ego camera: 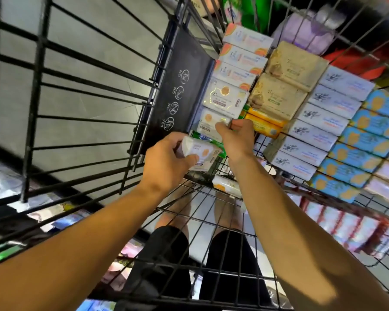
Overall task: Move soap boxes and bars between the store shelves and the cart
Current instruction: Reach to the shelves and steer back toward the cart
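I look down into a black wire cart (pixel 81 140) whose basket holds rows of soap boxes. My left hand (pixel 166 160) grips a white soap box with an orange oval (pixel 202 156), lifted just above the cart floor. My right hand (pixel 236 138) pinches another white box with an orange circle (pixel 209 122) that lies in the left row. Beyond it in that row lie a white and gold box (pixel 226 97) and white boxes with orange corners (pixel 243 56). A green box (pixel 209 139) shows between my hands.
Tan soap boxes (pixel 285 79), yellow bars (pixel 265 126), white boxes with dark prints (pixel 323 117) and blue and orange boxes (pixel 368 135) fill the basket's right side. The black child-seat flap (pixel 184 86) stands at the left. A small white and orange bar (pixel 227 186) lies on the wire floor.
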A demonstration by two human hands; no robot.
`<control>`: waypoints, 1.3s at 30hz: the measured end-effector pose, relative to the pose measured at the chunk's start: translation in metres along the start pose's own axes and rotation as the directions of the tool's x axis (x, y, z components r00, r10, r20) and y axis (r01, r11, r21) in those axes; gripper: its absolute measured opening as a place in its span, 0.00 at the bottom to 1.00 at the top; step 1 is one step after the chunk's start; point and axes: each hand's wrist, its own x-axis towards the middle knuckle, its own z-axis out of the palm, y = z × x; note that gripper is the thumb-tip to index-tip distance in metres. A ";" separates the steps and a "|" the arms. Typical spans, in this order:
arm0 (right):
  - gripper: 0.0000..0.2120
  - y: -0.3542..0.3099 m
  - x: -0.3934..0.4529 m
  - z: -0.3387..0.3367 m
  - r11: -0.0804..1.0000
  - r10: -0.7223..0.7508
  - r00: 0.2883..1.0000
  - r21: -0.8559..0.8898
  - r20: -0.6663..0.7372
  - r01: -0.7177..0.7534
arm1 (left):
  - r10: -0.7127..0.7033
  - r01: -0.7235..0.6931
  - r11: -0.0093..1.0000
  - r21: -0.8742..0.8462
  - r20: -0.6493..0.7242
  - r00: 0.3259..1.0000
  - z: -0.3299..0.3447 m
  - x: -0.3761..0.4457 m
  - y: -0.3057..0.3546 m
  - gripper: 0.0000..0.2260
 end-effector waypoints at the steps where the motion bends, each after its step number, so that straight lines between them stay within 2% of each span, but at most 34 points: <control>1: 0.10 -0.002 0.001 0.001 1.000 -0.002 1.000 -0.011 0.003 0.002 | 0.003 -0.003 1.000 -0.005 0.000 1.000 0.000 0.000 0.000 0.15; 3: 0.12 -0.003 0.002 0.002 0.999 0.030 1.000 -0.024 0.009 -0.030 | 0.013 -0.013 1.000 -0.022 0.005 1.000 -0.001 -0.002 0.001 0.15; 5: 0.07 0.000 0.001 0.003 0.994 0.061 0.997 -0.096 0.043 -0.056 | 0.028 -0.027 0.999 -0.027 0.005 1.000 -0.001 -0.003 0.003 0.16; 7: 0.13 0.003 -0.003 0.003 0.985 0.080 0.996 -0.160 0.050 -0.071 | 0.036 -0.035 0.999 -0.029 0.000 0.999 -0.003 -0.005 0.007 0.16; 9: 0.10 0.003 -0.009 -0.001 0.990 0.080 0.996 -0.122 0.047 -0.073 | 0.041 -0.042 0.998 -0.036 -0.013 0.999 -0.004 -0.010 0.012 0.15; 11: 0.05 -0.001 -0.021 -0.010 0.994 0.049 0.998 -0.099 0.032 -0.045 | 0.054 -0.055 0.998 -0.044 -0.018 0.998 -0.007 -0.016 0.017 0.15; 15: 0.09 -0.011 -0.049 -0.042 0.984 -0.085 0.996 -0.153 0.018 0.087 | 0.106 -0.108 0.993 -0.046 -0.031 0.994 -0.016 -0.037 0.030 0.14; 16: 0.05 -0.015 -0.058 -0.053 0.978 -0.125 0.992 -0.165 0.018 0.127 | 0.126 -0.128 0.991 -0.045 -0.037 0.991 -0.019 -0.044 0.035 0.14; 18: 0.13 -0.024 -0.078 -0.077 0.960 -0.202 0.979 -0.201 -0.003 0.197 | 0.158 -0.162 0.984 -0.068 -0.063 0.985 -0.023 -0.059 0.045 0.14; 23: 0.19 -0.042 -0.136 -0.143 0.870 -0.422 0.906 -0.298 -0.036 0.393 | 0.227 -0.253 0.952 -0.174 -0.157 0.961 -0.031 -0.105 0.072 0.14; 28: 0.19 -0.048 -0.204 -0.205 0.753 -0.597 0.799 -0.395 -0.073 0.527 | 0.288 -0.352 0.877 -0.328 -0.228 0.930 -0.038 -0.155 0.090 0.13; 31: 0.20 -0.039 -0.246 -0.229 0.748 -0.623 0.770 -0.394 -0.139 0.534 | 0.360 -0.424 0.833 -0.356 -0.233 0.903 -0.040 -0.186 0.093 0.12; 39: 0.22 0.015 -0.359 -0.282 0.790 -0.608 0.701 -0.198 -0.373 0.580 | 0.571 -0.574 0.714 -0.401 -0.141 0.809 -0.036 -0.269 0.091 0.12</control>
